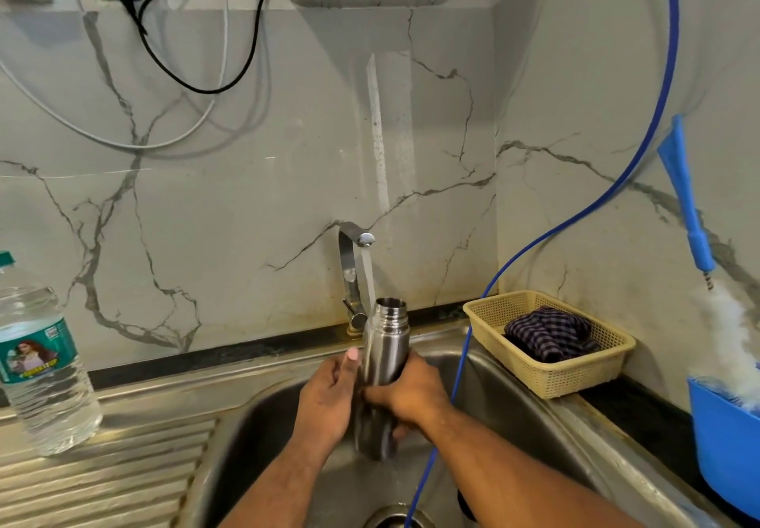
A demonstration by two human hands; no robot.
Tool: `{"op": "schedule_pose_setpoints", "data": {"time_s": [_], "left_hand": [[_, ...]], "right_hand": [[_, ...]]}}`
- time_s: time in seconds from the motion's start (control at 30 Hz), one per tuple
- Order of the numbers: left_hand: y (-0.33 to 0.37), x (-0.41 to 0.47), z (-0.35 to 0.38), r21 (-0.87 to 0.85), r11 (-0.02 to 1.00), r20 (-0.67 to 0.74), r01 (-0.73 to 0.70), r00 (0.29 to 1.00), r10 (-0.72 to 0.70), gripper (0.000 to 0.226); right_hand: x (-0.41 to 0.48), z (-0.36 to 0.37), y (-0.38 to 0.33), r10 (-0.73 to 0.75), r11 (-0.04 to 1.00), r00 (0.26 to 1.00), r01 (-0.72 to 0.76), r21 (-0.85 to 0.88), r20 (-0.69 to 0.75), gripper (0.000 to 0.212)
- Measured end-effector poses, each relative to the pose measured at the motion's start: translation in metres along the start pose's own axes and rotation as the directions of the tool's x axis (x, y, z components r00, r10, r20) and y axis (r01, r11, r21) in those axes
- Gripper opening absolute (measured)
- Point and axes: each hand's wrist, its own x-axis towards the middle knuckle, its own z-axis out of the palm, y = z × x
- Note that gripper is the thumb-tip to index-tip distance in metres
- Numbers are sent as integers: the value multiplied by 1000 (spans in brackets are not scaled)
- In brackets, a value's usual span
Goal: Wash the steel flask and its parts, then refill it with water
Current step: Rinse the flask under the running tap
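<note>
While water runs from the tap [349,256], I hold the steel flask [386,346] upright over the sink [514,387], tilted a little. Its mouth is uncapped and the bare threads show. The stream [369,276] falls just left of the mouth and meets the flask's shoulder rather than going in.

My right hand [413,394] grips the lower body, its fingers [398,432] curled round the steel from the right. My left hand [327,400] lies against the flask's left side with the thumb pointing straight up along it. Its fingers are hidden behind the flask, so I cannot tell whether they wrap it.

A thin blue tube [649,124] hangs down the wall and drops into the sink just right of my right wrist. On the counter right of the sink sits a yellow basket [575,379] with a checked cloth [549,332] in it. Further right, a blue-handled bottle brush [691,215] stands with its bristles in a blue tub [724,445]. A plastic water bottle [41,371] stands on the ribbed drainboard [103,482], well to the left.
</note>
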Motion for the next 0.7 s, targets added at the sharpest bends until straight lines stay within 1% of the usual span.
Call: {"op": "schedule_pose_setpoints", "data": {"time_s": [0.07, 0.1, 0.2, 0.23, 0.33, 0.37, 0.43, 0.47, 0.57, 0.6, 0.67, 0.7], "left_hand": [[-1, -3, 0, -19, 1000, 10, -4, 1000, 4, 35], [-2, -4, 0, -18, 1000, 14, -2, 1000, 2, 37], [-1, -2, 0, 9, 1000, 24, 7, 1000, -7, 34], [-2, -1, -1, 12, 1000, 24, 7, 1000, -7, 33], [-3, -4, -1, 5, 1000, 40, 4, 999, -5, 32], [-4, -4, -1, 8, 1000, 53, 5, 999, -5, 31], [-3, -2, -2, 17, 1000, 72, -2, 997, 1, 33], [-2, -2, -1, 17, 1000, 74, -3, 997, 1, 34], [-1, -4, 0, 7, 1000, 89, 11, 996, -11, 37], [0, -4, -1, 13, 1000, 100, 17, 995, -18, 38], [-2, -2, -2, 24, 1000, 117, 3, 993, -5, 45], [-2, -1, -1, 28, 1000, 118, -4, 993, 1, 48]], "right_hand": [[-5, 3, 1, 56, 996, 997, -52, -77, 51, 67], [-7, 5, 1, 55, 993, 997, -48, -106, 58, 68], [-4, 5, -4, -30, 998, 1000, 30, -51, -4, 63], [-4, 5, -4, -22, 999, 1000, 22, -43, -7, 62], [-12, 6, -3, 61, 985, 997, -52, -163, 49, 65], [-12, 6, -3, 51, 984, 998, -43, -175, 40, 64], [-10, 5, -6, -11, 992, 1000, 10, -126, -6, 61], [-9, 5, -7, -12, 994, 1000, 10, -108, -17, 61], [-14, 5, -8, 59, 987, 997, -52, -152, 42, 59], [-15, 6, -8, 39, 987, 998, -32, -156, 40, 58], [-13, 7, -10, -41, 995, 999, 39, -97, -16, 57], [-12, 7, -11, -38, 997, 999, 36, -65, -32, 58]]}}
